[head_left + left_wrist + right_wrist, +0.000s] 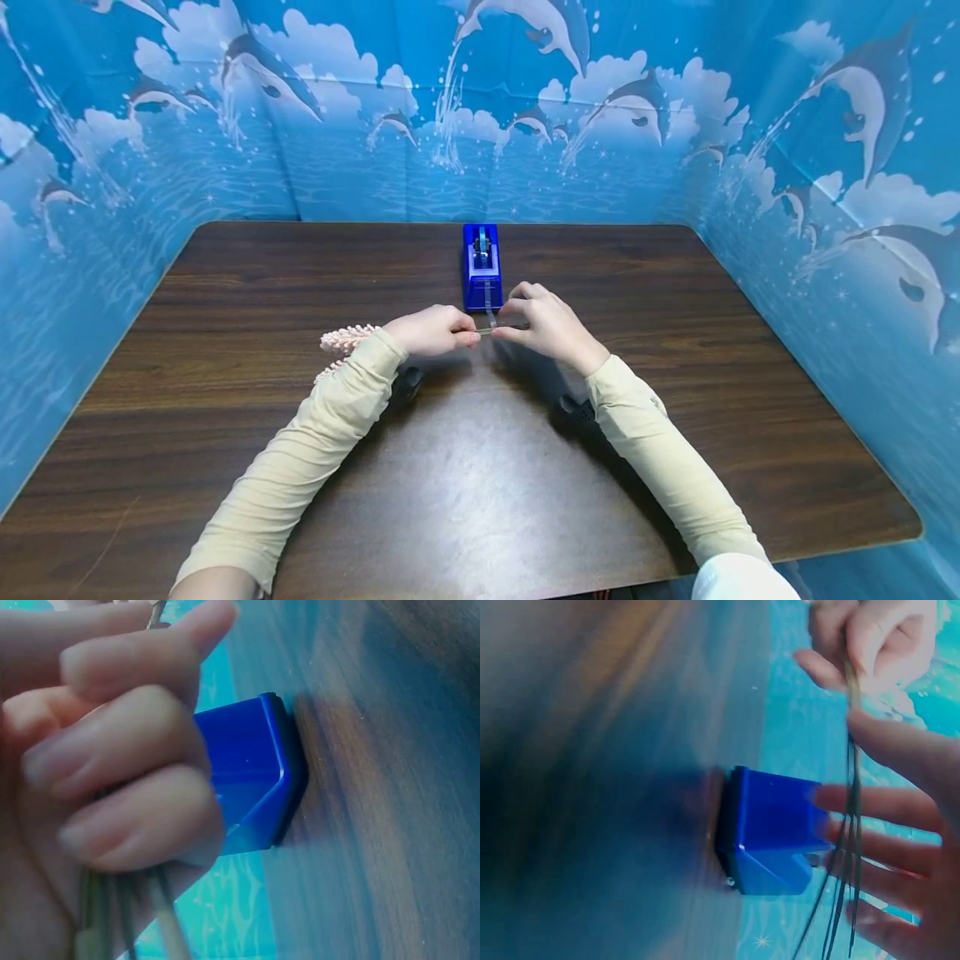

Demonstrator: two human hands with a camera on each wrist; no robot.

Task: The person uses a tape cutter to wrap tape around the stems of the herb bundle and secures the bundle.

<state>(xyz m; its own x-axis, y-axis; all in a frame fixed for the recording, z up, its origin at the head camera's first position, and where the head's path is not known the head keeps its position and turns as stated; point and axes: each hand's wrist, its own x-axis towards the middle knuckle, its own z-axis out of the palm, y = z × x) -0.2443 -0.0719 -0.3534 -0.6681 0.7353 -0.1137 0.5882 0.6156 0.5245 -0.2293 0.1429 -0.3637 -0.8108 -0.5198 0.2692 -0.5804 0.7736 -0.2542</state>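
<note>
My left hand (pixel 435 330) curls round a bundle of thin stems (pixel 853 787). Pale pink flower sprigs (pixel 347 338) stick out to the left behind that wrist. From the blue tape dispenser (pixel 472 292), a short strip of clear tape (pixel 492 319) reaches down to the stems between the hands. Beside it is my right hand (pixel 551 327), its thumb at the stems and a gap between thumb and forefinger. In the right wrist view its fingers (pixel 892 855) lie spread behind the loose stem ends, partly blurred. The left fingers (pixel 127 742) hide part of the bundle.
The dispenser stands near the far edge of a dark wood table (pixel 262 300). A blue dolphin-print curtain (pixel 337 167) surrounds the table on the back and sides. Dark wrist devices (pixel 577 408) show below both wrists.
</note>
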